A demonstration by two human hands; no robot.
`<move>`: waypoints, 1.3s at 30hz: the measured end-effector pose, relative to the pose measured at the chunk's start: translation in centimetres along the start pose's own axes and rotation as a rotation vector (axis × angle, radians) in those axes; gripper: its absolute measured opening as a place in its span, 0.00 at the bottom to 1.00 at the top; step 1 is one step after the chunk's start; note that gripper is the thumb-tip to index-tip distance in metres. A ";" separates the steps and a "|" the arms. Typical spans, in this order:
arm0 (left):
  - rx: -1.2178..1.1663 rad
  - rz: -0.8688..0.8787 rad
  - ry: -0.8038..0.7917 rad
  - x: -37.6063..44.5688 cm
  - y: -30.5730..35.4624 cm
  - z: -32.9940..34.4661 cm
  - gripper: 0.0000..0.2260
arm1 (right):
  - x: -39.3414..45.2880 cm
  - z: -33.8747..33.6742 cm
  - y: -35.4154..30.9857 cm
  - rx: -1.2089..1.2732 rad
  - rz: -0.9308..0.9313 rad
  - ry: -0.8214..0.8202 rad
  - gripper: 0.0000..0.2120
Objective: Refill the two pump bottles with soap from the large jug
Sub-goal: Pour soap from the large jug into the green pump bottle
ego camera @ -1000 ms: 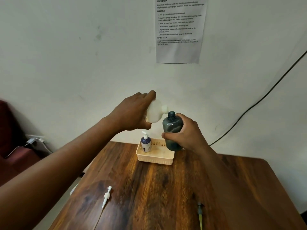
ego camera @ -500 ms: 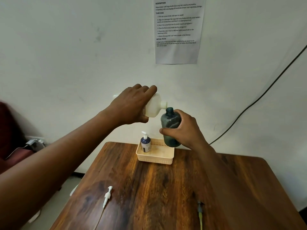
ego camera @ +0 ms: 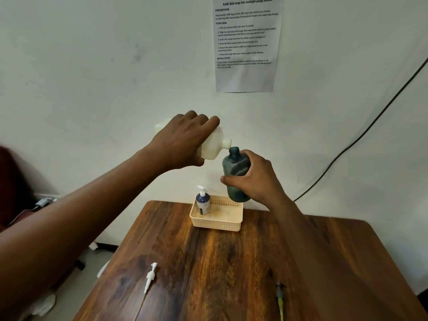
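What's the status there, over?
Left hand tilting white jug, spout at mouth of dark bottle. Right hand holding that bottle above basket. Nothing in the way.

Mostly hidden behind the left hand (ego camera: 185, 141): the white jug (ego camera: 214, 144). Covered by the right hand (ego camera: 253, 179): the middle of the dark open bottle (ego camera: 236, 163). Too small to read: label on the pump bottle (ego camera: 203, 202). Cut off at the top edge: printed sheet (ego camera: 246, 42). Cropped at the bottom: yellow-tipped pump head (ego camera: 280, 302), tabletop (ego camera: 220, 274).
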State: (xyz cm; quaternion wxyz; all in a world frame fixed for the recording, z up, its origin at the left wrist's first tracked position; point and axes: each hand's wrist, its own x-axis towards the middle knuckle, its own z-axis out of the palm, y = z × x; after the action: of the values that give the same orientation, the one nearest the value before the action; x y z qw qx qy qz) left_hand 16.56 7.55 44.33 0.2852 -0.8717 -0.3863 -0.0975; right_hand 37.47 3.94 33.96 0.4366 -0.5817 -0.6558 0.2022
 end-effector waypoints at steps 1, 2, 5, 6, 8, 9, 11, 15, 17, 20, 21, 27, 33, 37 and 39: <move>0.009 0.002 0.000 0.1 -0.1 -0.1 0.37 | 0.0 0.0 0.0 -0.003 0.002 -0.001 0.33; 0.016 0.004 0.000 0.1 -0.1 -0.1 0.37 | 0.1 0.0 0.0 -0.005 0.004 -0.003 0.33; 0.032 0.014 -0.001 0.3 -0.2 -0.2 0.37 | 0.2 0.0 0.1 -0.009 0.005 -0.005 0.33; 0.038 0.020 -0.001 0.3 -0.2 -0.2 0.37 | 0.2 0.0 0.1 -0.009 0.003 -0.005 0.33; 0.044 0.031 0.006 0.5 -0.2 -0.2 0.37 | 0.2 0.0 0.1 -0.010 0.002 -0.005 0.32; 0.049 0.036 0.011 0.6 -0.3 -0.2 0.37 | 0.3 0.0 0.1 -0.007 0.003 -0.004 0.32; 0.059 0.043 0.019 0.7 -0.4 -0.2 0.38 | 0.2 -0.1 0.1 0.003 0.004 -0.003 0.32; 0.065 0.053 0.028 0.8 -0.3 -0.2 0.39 | 0.2 -0.2 0.1 0.005 -0.005 -0.002 0.32; 0.072 0.057 0.029 0.9 -0.4 -0.2 0.40 | 0.2 -0.3 0.2 0.004 -0.005 -0.002 0.32; 0.080 0.065 0.026 1.0 -0.4 -0.3 0.40 | 0.3 -0.3 0.1 0.006 -0.004 0.003 0.32; 0.082 0.067 0.027 1.1 -0.4 -0.4 0.40 | 0.3 -0.3 0.1 0.005 -0.003 0.006 0.32; 0.102 0.077 0.019 1.5 -0.5 -0.5 0.40 | 0.5 -0.4 0.1 -0.007 -0.008 0.020 0.31; 0.111 0.077 0.017 1.8 -0.5 -0.6 0.40 | 0.5 -0.7 0.1 -0.007 -0.013 0.016 0.31; 0.112 0.080 0.017 2.0 -0.6 -0.7 0.41 | 0.6 -0.7 0.1 -0.008 -0.014 0.017 0.31; 0.119 0.080 0.017 2.0 -0.6 -0.7 0.40 | 0.7 -0.8 0.1 -0.003 -0.014 0.018 0.31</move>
State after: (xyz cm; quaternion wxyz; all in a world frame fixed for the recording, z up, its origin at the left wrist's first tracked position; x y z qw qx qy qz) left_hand 17.56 8.68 45.97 0.3432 -0.8672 -0.3539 -0.0702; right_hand 38.22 4.40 34.52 0.4429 -0.5796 -0.6562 0.1930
